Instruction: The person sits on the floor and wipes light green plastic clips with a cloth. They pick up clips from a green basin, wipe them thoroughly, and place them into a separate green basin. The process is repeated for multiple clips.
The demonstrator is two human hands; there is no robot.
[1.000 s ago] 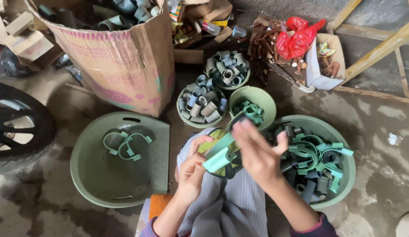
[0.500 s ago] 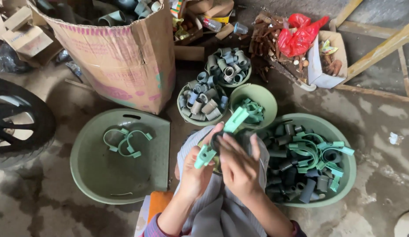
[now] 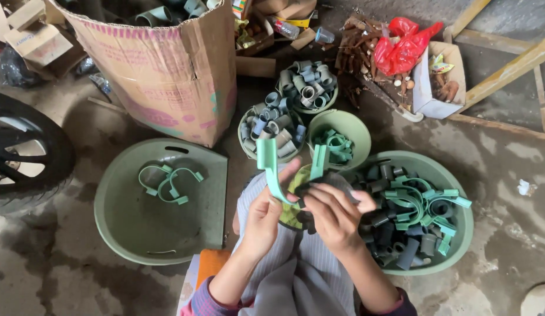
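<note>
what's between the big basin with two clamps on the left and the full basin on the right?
Head view: the person's lap, with the left hand and right hand holding a green U-shaped clamp between left basin and right basin.

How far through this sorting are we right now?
Done: only a couple of green clamps lie in the left basin, and three small bowls hold sorted pieces. In hand: the left hand holds a green U-shaped clamp while the right hand works a dark ring at it. Left: the right basin is still heaped with mixed parts, so it looks early.
</note>
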